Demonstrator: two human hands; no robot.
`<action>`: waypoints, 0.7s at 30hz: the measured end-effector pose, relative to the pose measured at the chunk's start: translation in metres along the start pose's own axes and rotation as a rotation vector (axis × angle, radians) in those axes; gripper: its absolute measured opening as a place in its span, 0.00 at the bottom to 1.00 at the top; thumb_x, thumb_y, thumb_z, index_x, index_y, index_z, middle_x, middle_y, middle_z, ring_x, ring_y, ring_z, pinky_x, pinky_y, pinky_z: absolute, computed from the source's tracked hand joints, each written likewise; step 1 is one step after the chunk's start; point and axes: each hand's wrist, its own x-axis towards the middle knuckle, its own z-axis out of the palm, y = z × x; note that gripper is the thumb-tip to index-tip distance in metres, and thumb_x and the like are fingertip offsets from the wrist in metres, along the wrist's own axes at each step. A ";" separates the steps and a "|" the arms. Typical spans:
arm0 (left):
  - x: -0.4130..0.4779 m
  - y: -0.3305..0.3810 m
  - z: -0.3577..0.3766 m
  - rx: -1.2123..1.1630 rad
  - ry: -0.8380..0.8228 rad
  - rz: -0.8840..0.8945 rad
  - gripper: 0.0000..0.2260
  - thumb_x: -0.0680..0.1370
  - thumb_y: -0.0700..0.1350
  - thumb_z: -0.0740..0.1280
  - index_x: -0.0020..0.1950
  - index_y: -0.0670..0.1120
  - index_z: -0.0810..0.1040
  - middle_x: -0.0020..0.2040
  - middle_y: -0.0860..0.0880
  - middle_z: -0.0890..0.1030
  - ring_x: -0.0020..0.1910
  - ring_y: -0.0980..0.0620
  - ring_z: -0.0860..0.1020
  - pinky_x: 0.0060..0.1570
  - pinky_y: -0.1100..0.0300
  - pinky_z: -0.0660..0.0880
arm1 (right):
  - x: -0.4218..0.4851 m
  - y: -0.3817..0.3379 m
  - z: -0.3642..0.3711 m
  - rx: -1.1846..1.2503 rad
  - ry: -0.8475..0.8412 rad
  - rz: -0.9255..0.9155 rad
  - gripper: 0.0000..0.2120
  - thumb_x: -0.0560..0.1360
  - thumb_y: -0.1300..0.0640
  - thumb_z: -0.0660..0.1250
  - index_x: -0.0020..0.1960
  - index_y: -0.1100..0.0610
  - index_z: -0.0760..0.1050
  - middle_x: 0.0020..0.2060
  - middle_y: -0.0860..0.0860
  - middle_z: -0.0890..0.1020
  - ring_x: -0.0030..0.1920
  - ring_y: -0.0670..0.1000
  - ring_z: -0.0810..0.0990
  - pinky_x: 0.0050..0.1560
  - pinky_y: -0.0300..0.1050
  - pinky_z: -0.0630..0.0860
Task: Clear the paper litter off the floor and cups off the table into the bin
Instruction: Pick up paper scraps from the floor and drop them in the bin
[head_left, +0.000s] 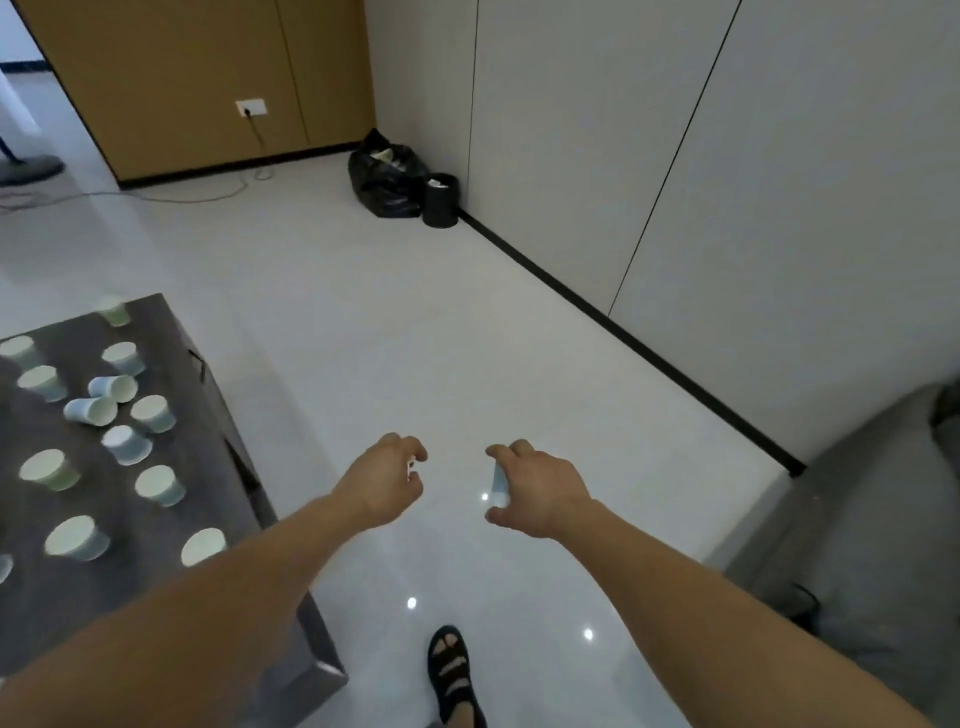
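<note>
Right hand (537, 491) closes its grip round a pale blue cup (497, 482), held between fingers and thumb, long axis pointing away toward the far bin (440, 203). Left hand (382, 480) curls its grip on a small white scrap (411, 466). Other cups (158, 486) sit on the tabletop (130, 582).

Light spots (411, 603) are being reflected by the glossy white floor (415, 312). Pale wall panels (779, 156) are being edged by black skirting (623, 332). Wood-toned panels (182, 78) are being shown beyond, a grey sofa (857, 545) rightward, a dark table (31, 519) leftward.

left hand (382, 480): white scrap (411, 466) mostly hidden | right hand (535, 486): probably cup (498, 483), half covered
</note>
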 end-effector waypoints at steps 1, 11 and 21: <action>0.028 0.006 -0.003 -0.012 0.006 0.010 0.14 0.78 0.44 0.62 0.63 0.48 0.75 0.59 0.48 0.74 0.57 0.51 0.76 0.55 0.61 0.71 | 0.018 0.014 -0.012 -0.011 -0.005 0.016 0.38 0.71 0.40 0.69 0.76 0.49 0.57 0.67 0.51 0.69 0.59 0.55 0.76 0.54 0.49 0.76; 0.257 0.056 -0.036 0.019 -0.084 0.110 0.14 0.78 0.44 0.61 0.64 0.49 0.73 0.60 0.49 0.73 0.56 0.51 0.76 0.52 0.63 0.70 | 0.197 0.132 -0.101 -0.051 -0.008 0.082 0.38 0.71 0.41 0.69 0.75 0.49 0.58 0.66 0.51 0.70 0.59 0.55 0.76 0.54 0.49 0.76; 0.513 0.053 -0.082 0.059 -0.061 0.001 0.14 0.78 0.44 0.62 0.63 0.50 0.73 0.60 0.50 0.73 0.58 0.52 0.76 0.56 0.61 0.72 | 0.450 0.228 -0.177 -0.054 -0.005 -0.018 0.38 0.71 0.41 0.69 0.75 0.49 0.58 0.65 0.52 0.71 0.59 0.56 0.76 0.55 0.49 0.75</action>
